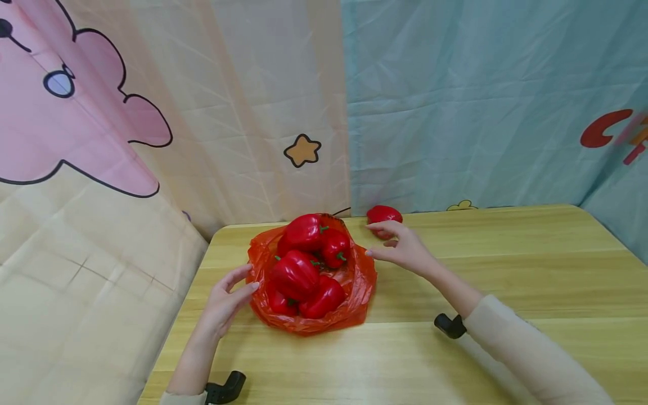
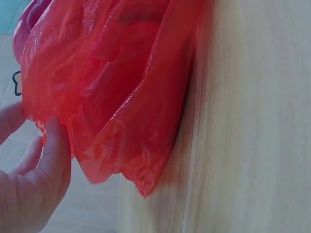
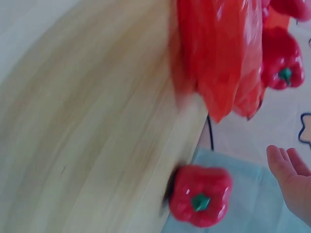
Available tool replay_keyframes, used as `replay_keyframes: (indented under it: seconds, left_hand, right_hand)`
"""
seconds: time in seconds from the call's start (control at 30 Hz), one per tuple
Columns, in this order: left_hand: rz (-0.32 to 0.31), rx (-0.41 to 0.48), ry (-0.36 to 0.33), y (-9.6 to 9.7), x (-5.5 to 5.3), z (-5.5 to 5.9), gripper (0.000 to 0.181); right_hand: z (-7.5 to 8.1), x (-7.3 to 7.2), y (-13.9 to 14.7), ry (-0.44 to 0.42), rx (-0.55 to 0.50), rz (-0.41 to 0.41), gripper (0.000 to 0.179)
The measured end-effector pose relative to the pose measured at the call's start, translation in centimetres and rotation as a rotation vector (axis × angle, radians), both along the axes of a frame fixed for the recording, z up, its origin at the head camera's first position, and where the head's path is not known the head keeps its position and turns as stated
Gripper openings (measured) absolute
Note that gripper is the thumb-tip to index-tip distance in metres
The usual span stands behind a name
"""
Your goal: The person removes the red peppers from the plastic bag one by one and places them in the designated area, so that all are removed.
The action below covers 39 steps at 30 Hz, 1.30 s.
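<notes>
Because the bag (image 1: 363, 289) gapes on the counter (image 1: 531, 253), it probably keeps the heaped peppers (image 1: 295, 275) from rolling, the left hand (image 1: 228, 298) spread at its rim, seemingly to steady it, and the right hand (image 1: 405, 250) spread, empty, near the lone pepper (image 1: 383, 214) at the rear edge.

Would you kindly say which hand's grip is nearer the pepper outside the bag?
Right. The right grip is close to that pepper, overlapping it in the head view; the left grip is farther, at the left side of the bag.
</notes>
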State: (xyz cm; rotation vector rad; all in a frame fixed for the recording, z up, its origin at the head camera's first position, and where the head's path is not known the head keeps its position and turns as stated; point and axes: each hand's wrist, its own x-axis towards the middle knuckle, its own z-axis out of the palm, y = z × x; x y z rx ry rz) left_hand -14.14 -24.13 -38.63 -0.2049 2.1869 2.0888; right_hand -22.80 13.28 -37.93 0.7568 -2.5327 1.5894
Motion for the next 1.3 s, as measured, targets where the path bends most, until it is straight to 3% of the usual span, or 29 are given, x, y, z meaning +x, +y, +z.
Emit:
replay_keyframes:
  seconds: [0.2, 0.43, 0.63, 1.1, 1.3]
  left_hand:
    - [0.001, 0.005, -0.008, 0.0, 0.0, 0.0, 0.053]
    - [0.004, 0.010, -0.007, 0.0, -0.1, 0.0, 0.053]
    - [-0.002, 0.002, 0.003, 0.0, -0.1, 0.0, 0.052]
    - [-0.009, 0.002, 0.016, 0.0, 0.0, -0.1, 0.052]
    - [-0.005, 0.003, 0.001, 0.0, 0.0, -0.1, 0.053]
  right_hand:
    - [0.2, 1.8, -2.1, -0.077, -0.077, 0.101, 0.054]
    - [-0.4, 3.2, -4.5, -0.049, -0.084, 0.201, 0.053]
    - [-0.9, 4.1, -6.7, -0.122, -0.115, 0.261, 0.055]
    - [-0.5, 5.4, -10.4, -0.106, -0.068, 0.191, 0.063]
    - [-0.9, 5.5, -11.6, -0.056, -0.055, 0.161, 0.064]
